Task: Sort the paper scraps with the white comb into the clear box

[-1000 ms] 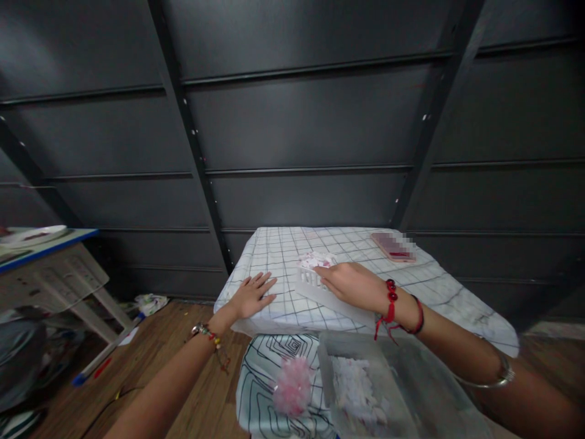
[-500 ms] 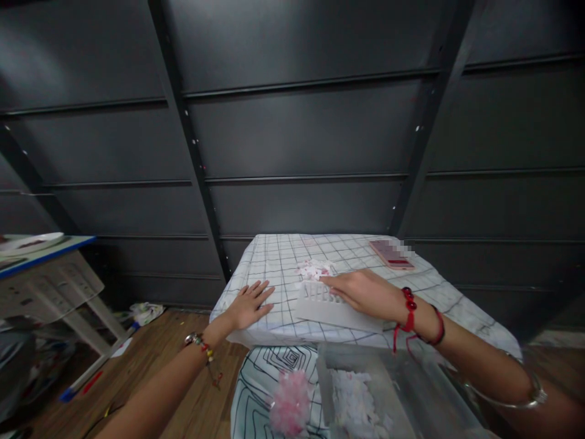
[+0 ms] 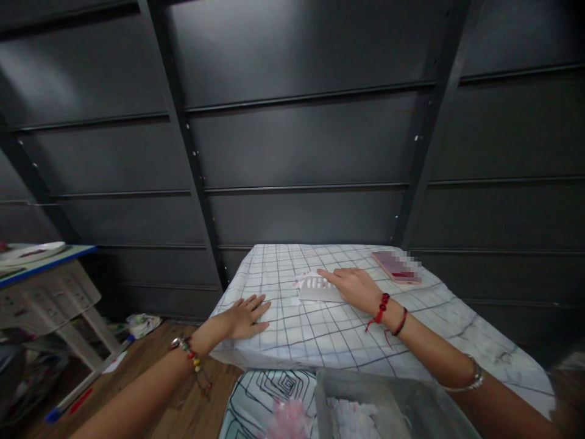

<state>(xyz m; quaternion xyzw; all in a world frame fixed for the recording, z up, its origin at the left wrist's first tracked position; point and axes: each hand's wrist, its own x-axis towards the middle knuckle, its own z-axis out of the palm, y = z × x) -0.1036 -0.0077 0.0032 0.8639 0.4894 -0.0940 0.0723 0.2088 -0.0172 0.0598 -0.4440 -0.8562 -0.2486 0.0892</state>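
Note:
My left hand [image 3: 247, 317] lies flat on the checked white cloth [image 3: 281, 332], fingers spread, holding nothing. My right hand [image 3: 355, 286] grips the right part of a pale grey slotted plate [image 3: 315, 292], its index finger stretched along the far edge. Several cut-outs run along that far side of the plate. Small white and pink paper-like pieces [image 3: 301, 278] peek out just beyond it; the plate and fingers hide some of them.
A pink phone [image 3: 395, 268] lies at the back right of the cloth. Nearer me, a translucent plastic box [image 3: 322, 396] with white pieces stands beside a pink fluffy bundle [image 3: 287, 421] on a patterned stool [image 3: 242, 399]. Another table [image 3: 59, 265] is at left.
My right hand has pushed the slotted plate away from me, onto or against the small pieces. My left hand stays flat on the cloth. The view has tilted up slightly.

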